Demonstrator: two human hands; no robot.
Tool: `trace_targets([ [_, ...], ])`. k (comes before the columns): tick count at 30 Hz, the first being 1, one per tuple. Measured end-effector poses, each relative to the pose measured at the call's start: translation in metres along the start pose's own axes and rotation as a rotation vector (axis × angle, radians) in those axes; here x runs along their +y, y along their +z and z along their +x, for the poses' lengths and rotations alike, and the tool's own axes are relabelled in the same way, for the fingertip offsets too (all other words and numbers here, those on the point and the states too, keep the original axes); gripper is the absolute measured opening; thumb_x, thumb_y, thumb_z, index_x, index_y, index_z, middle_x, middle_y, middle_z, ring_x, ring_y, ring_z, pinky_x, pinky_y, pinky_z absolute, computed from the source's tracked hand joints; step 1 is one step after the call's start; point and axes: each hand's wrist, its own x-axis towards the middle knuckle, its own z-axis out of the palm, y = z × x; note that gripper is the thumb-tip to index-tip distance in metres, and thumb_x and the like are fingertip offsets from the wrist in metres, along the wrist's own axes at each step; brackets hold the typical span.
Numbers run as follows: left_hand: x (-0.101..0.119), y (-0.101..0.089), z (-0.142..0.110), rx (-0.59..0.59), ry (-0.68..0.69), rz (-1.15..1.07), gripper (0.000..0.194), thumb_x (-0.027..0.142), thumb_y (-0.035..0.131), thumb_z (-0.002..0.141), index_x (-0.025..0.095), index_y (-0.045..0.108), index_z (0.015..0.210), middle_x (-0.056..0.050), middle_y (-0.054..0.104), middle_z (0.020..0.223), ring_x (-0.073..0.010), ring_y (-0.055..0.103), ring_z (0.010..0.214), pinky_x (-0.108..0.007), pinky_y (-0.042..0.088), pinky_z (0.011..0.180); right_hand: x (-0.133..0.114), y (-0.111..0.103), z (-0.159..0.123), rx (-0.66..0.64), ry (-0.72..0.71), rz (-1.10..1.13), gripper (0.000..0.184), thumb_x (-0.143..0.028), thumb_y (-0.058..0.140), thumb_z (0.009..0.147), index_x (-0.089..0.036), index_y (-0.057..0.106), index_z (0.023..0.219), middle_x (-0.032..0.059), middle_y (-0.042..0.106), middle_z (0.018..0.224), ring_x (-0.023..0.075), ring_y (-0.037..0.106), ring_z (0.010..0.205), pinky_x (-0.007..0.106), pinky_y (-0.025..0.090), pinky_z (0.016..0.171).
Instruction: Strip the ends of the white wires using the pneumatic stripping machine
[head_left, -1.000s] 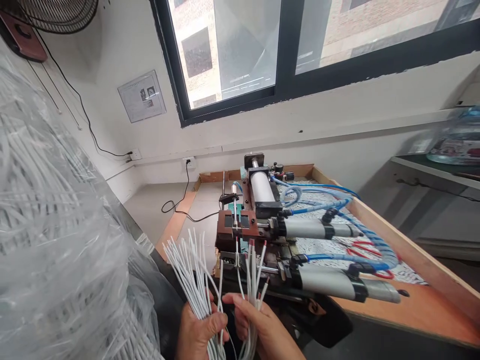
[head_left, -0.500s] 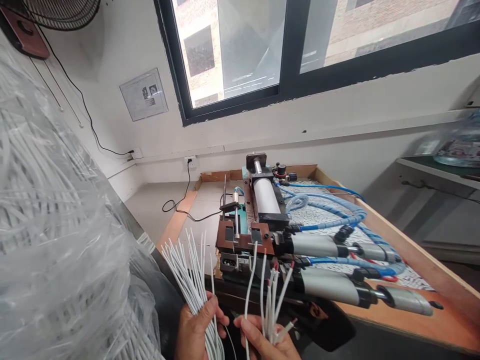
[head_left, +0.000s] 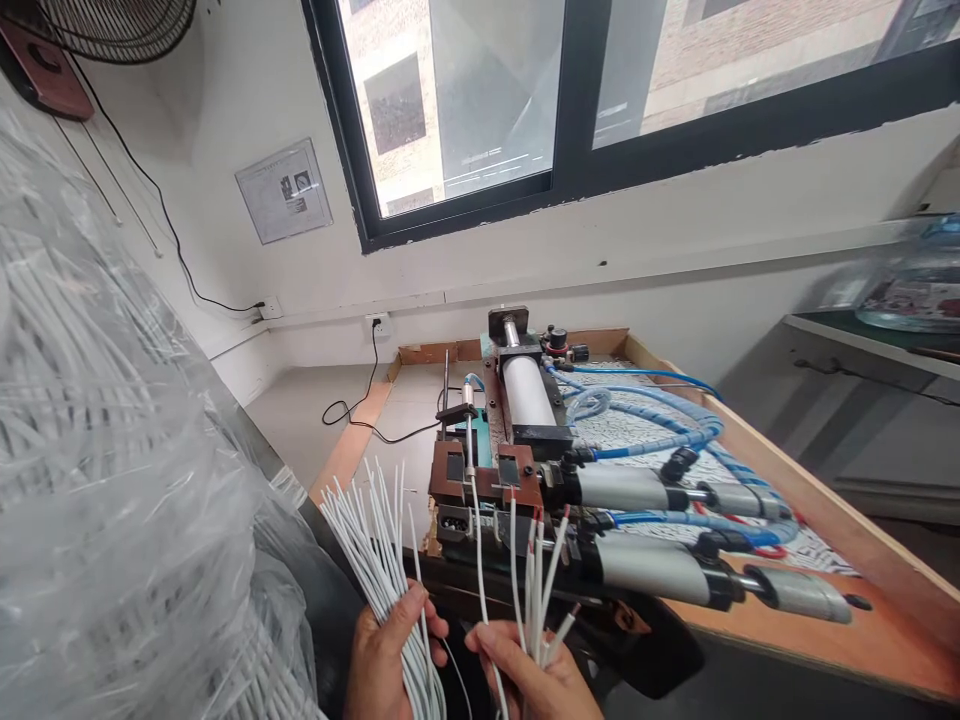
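My left hand (head_left: 396,640) is wrapped round a thick bundle of white cables (head_left: 375,555), whose ends fan upward. One cable stands a little apart by its thumb. My right hand (head_left: 529,670) grips several white cables with reddish tips (head_left: 541,580). Between its thumb and fingers it pinches a single white cable (head_left: 480,560), whose upper end reaches the front jaws of the pneumatic machine (head_left: 487,480). Whether that end is inside the jaws I cannot tell. Lower parts of the cables are cut off by the frame.
A large plastic-wrapped heap of white cables (head_left: 127,430) stands on the left. Silver air cylinders (head_left: 652,570) jut right from the machine, with blue hoses (head_left: 675,430) behind. A wooden rim (head_left: 795,470) edges the bench. A black power cord (head_left: 352,415) trails at the back left.
My right hand has shifted the single cable left, so its tip now meets the machine's front between the jaws. My left hand has barely moved. The view has shifted slightly.
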Motion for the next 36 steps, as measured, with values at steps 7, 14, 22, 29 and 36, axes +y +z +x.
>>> trace_targets([
  [7,-0.002,-0.001,-0.001,0.004,0.006,-0.029,0.015,0.024,0.068,0.060,0.012,0.065,0.069,-0.003,0.065,0.063,-0.0160,0.060,0.065,-0.026,0.048,0.059,0.006,0.002,0.010,-0.041,-0.012,-0.002,0.034,-0.046,0.070,0.051,-0.016,0.069,0.068,-0.0026,0.048,0.043,0.0101,0.038,0.042,0.023,0.031,0.044],
  [14,0.000,0.009,-0.002,-0.102,-0.025,-0.093,0.013,0.021,0.070,0.057,0.012,0.066,0.066,-0.001,0.064,0.055,-0.0135,0.059,0.057,-0.024,0.045,0.059,0.011,0.022,0.004,0.099,-0.217,0.002,0.024,-0.040,0.073,0.050,-0.017,0.066,0.055,0.0019,0.060,0.052,0.0182,0.051,0.058,0.028,0.040,0.059],
  [22,0.008,0.010,-0.002,0.002,-0.024,-0.033,0.017,0.027,0.062,0.064,0.010,0.065,0.068,0.001,0.058,0.048,-0.0122,0.055,0.046,-0.025,0.045,0.050,-0.001,0.012,0.006,0.233,-0.132,0.163,0.027,-0.037,0.072,0.053,-0.013,0.064,0.061,-0.0004,0.055,0.048,0.0112,0.043,0.045,0.024,0.033,0.044],
  [29,0.007,0.010,0.002,-0.054,0.053,0.006,0.014,0.024,0.065,0.064,0.013,0.058,0.070,0.003,0.057,0.045,-0.0104,0.052,0.044,-0.024,0.043,0.047,-0.008,0.012,0.014,0.147,-0.107,0.199,0.022,-0.033,0.069,0.059,-0.013,0.060,0.058,-0.0026,0.049,0.048,0.0075,0.033,0.042,0.021,0.026,0.042],
  [36,0.005,0.009,0.000,-0.095,0.048,0.020,0.014,0.020,0.067,0.060,0.015,0.054,0.062,0.005,0.055,0.043,-0.0083,0.049,0.041,-0.020,0.040,0.043,-0.018,0.013,0.019,0.033,-0.011,0.216,0.024,-0.036,0.068,0.060,-0.013,0.061,0.057,-0.0040,0.045,0.047,0.0080,0.037,0.044,0.021,0.030,0.044],
])
